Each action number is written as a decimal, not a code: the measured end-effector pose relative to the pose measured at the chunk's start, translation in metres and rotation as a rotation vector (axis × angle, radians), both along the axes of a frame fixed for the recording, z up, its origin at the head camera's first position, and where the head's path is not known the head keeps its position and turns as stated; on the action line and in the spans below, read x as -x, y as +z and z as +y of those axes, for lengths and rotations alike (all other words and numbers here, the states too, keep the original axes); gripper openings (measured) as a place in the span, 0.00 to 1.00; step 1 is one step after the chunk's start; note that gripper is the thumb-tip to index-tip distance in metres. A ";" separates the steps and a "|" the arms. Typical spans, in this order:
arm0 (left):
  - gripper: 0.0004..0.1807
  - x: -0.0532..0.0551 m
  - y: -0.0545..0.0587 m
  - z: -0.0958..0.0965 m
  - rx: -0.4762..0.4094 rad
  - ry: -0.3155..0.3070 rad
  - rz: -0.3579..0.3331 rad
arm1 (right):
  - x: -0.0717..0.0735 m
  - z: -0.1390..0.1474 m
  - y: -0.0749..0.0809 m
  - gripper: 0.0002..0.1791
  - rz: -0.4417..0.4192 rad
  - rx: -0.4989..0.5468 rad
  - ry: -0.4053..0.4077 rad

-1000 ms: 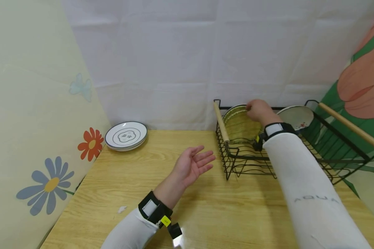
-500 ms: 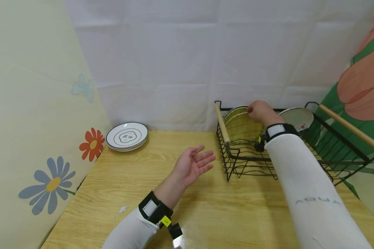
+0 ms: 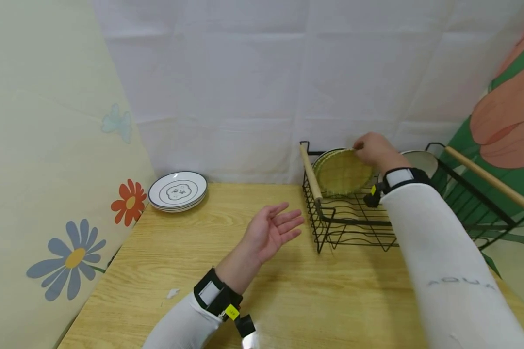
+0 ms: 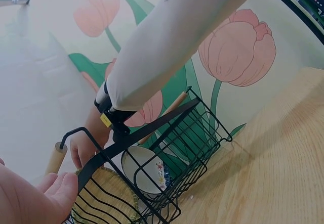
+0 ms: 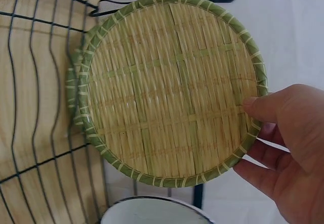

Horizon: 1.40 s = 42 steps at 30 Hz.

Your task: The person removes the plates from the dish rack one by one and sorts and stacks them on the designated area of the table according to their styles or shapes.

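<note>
My right hand pinches the rim of a round woven bamboo tray, thumb on its face and fingers behind. The tray stands on edge at the left end of a black wire dish rack. Behind it, the edge of another woven rim shows in the right wrist view. My left hand is held palm up over the table, left of the rack, fingers extended and holding nothing. In the left wrist view, this hand appears in front of the rack's wires.
A white dish with a floral print stands further right in the rack. The rack has wooden handles at both ends. Stacked white plates with dark rims lie at the table's back left. A white cloth hangs behind.
My right hand has moved slightly right, and the front bamboo tray has shifted right with it, away from the rim behind. The left hand has stayed nearly still.
</note>
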<state>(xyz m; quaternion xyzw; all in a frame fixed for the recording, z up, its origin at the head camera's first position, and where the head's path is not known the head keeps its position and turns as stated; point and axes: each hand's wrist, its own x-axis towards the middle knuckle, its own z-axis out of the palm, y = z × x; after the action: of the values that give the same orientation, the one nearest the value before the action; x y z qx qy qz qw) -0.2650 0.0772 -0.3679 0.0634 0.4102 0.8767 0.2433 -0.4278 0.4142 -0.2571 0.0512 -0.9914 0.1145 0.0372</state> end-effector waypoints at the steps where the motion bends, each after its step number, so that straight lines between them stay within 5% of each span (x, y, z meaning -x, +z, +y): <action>1: 0.29 0.000 0.000 0.000 0.000 0.000 0.000 | -0.001 0.000 0.004 0.23 0.004 0.003 0.001; 11: 0.28 0.004 0.002 -0.004 -0.004 0.013 0.002 | -0.012 -0.001 0.051 0.22 0.077 -0.015 0.031; 26: 0.28 0.017 0.008 -0.038 0.027 0.125 0.078 | -0.036 -0.020 0.098 0.32 0.153 0.229 0.047; 30: 0.27 0.022 0.013 -0.048 0.022 0.165 0.085 | -0.041 -0.029 0.102 0.30 0.136 0.427 -0.006; 35: 0.26 0.027 0.018 -0.058 0.018 0.199 0.084 | -0.046 -0.043 0.100 0.16 0.100 0.885 -0.034; 42: 0.25 0.030 0.025 -0.067 0.033 0.209 0.066 | -0.054 -0.062 0.075 0.15 0.028 1.397 -0.018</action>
<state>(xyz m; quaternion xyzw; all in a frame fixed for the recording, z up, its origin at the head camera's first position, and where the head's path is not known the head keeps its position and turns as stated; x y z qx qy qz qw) -0.2945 0.0097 -0.3428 0.0450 0.4366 0.8879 0.1379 -0.3741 0.3522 -0.1826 0.0084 -0.6853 0.7244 0.0750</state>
